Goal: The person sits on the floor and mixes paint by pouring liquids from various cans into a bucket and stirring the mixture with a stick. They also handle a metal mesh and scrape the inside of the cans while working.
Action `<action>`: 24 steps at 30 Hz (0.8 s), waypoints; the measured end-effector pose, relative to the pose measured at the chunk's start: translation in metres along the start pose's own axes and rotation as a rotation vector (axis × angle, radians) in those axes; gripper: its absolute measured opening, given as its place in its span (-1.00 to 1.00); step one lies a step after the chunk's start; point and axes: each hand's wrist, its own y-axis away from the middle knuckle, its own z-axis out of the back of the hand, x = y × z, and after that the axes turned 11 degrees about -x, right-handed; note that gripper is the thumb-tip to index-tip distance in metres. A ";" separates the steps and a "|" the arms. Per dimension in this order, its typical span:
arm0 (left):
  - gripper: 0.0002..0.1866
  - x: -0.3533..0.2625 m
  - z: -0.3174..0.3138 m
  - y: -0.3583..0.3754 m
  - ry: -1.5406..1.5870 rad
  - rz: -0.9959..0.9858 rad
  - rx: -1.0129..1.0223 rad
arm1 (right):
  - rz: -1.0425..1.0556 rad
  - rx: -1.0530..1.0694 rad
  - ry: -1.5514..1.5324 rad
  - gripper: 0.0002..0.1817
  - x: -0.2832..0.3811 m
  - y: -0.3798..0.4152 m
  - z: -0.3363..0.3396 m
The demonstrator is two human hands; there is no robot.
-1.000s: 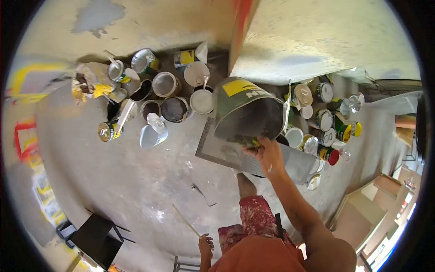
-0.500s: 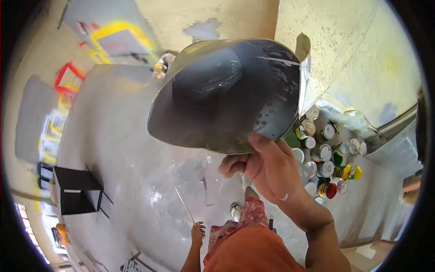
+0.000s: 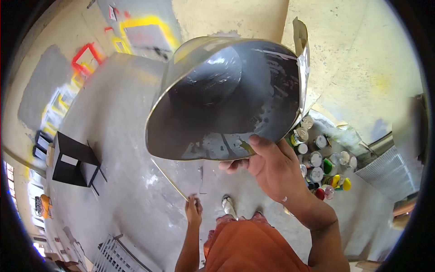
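My right hand [image 3: 276, 167] is closed on the rim of a large metal paint can [image 3: 156, 97], thumb inside and fingers beneath. The can is tilted with its mouth toward me. Dark grey paint [image 3: 213, 109] coats its inside, with lighter streaks near the rim. A bent metal flap [image 3: 301, 50] sticks up at its right edge. Lower down, my left hand [image 3: 194, 211] grips one end of a thin, light-coloured stick [image 3: 168, 179]. The stick points up and left, its far end close below the can's rim.
Several paint tins [image 3: 316, 158] crowd the floor at right, beside a corrugated sheet [image 3: 385, 174]. A black box-like stand [image 3: 74, 161] is at left. A white metal rack [image 3: 118, 256] lies at lower left. Yellow and red paint outlines [image 3: 149, 22] mark the far wall.
The paint can has tilted, showing more of its outer left side and the streaked lower inside. My left hand has come up and slightly left with the stick. The view has turned.
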 end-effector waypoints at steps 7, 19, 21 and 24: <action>-0.63 -0.137 -0.133 0.150 0.288 -0.322 0.292 | 0.135 0.013 0.065 -0.61 0.005 0.085 0.046; -0.64 -0.150 -0.213 0.378 0.337 -0.538 0.381 | 0.331 -0.079 0.442 -0.70 0.061 0.218 0.137; -0.73 -0.154 -0.216 0.400 0.364 -0.524 0.367 | 0.376 -0.070 0.434 -0.70 0.071 0.232 0.136; -0.81 -0.154 -0.212 0.419 0.344 -0.543 0.315 | 0.464 -0.020 0.412 -0.69 0.076 0.238 0.138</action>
